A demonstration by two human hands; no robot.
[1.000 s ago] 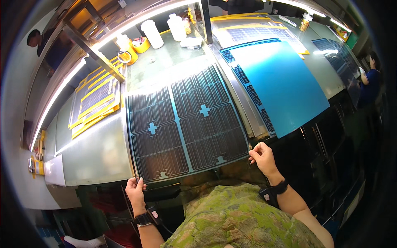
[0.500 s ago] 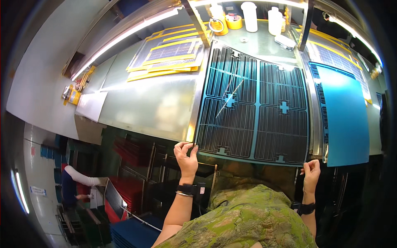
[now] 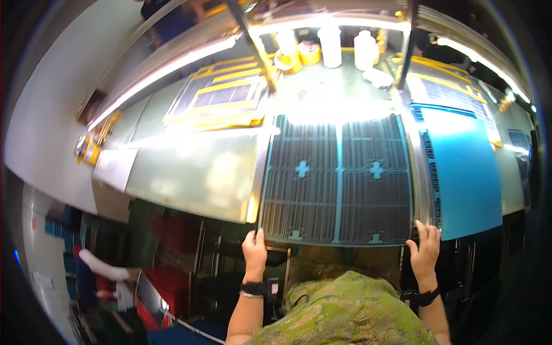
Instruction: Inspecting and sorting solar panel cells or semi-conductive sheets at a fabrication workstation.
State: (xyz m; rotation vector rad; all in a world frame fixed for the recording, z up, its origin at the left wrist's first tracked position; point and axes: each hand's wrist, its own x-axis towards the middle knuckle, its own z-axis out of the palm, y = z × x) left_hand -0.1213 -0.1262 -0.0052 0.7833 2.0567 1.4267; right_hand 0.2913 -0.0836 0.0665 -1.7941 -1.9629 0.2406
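Observation:
A dark panel (image 3: 307, 201) with thin stripes, blue dividing lines and blue cross marks lies on the bench in front of me. My left hand (image 3: 254, 253) is at its near left corner, fingers closed together and the thumb against the edge. Beside the near right corner, my right hand (image 3: 425, 253) has its fingers apart, the thumb close to the panel's edge. Glare covers the far end of the panel.
To the right lies a plain blue panel (image 3: 466, 178). Yellow-framed screens (image 3: 224, 98) are stacked at the far left. White bottles (image 3: 330, 49) and yellow tape rolls (image 3: 287, 60) stand at the back. Metal posts (image 3: 407, 52) flank the bench; a person (image 3: 95, 276) is at lower left.
The panel's far end, bowed before, now looks flatter and nearer. My right hand has gone from a pinch to spread fingers; my left hand stays at its corner. The whole view has shifted.

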